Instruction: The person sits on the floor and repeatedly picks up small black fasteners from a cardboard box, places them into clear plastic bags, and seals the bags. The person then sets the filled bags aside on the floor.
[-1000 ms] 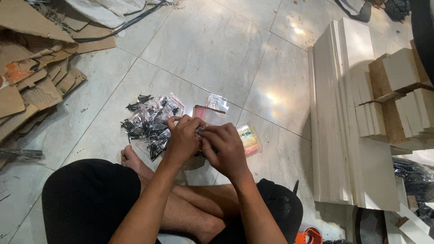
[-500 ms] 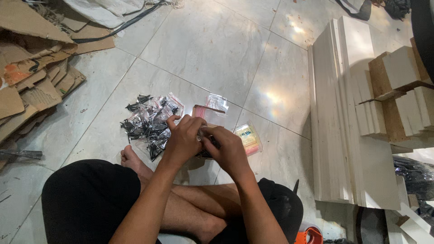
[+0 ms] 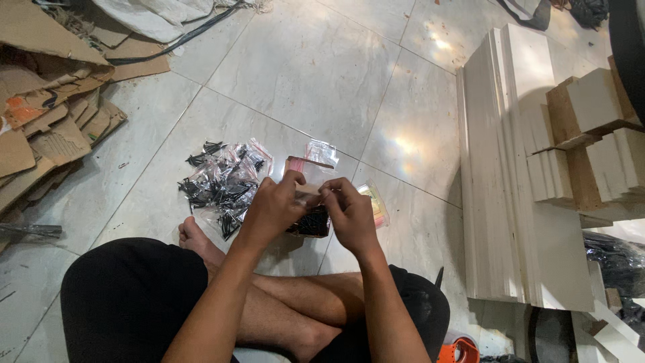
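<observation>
We sit cross-legged on tile floor (image 3: 302, 81). Our left hand (image 3: 272, 210) and right hand (image 3: 351, 216) meet above our feet. Fingers of both hands pinch top edge of small clear bag (image 3: 310, 216) full of little black parts. Bag hangs between hands, just above floor. Pile of filled bags (image 3: 222, 181) lies just left of left hand. Empty clear bags (image 3: 321, 152) lie just beyond hands. White boards (image 3: 510, 168) lie far right. Cardboard scraps (image 3: 47, 114) lie far left.

Two hands (image 3: 312, 208), one held bag of black screws (image 3: 310, 220), one pile of filled bags (image 3: 225, 185).
</observation>
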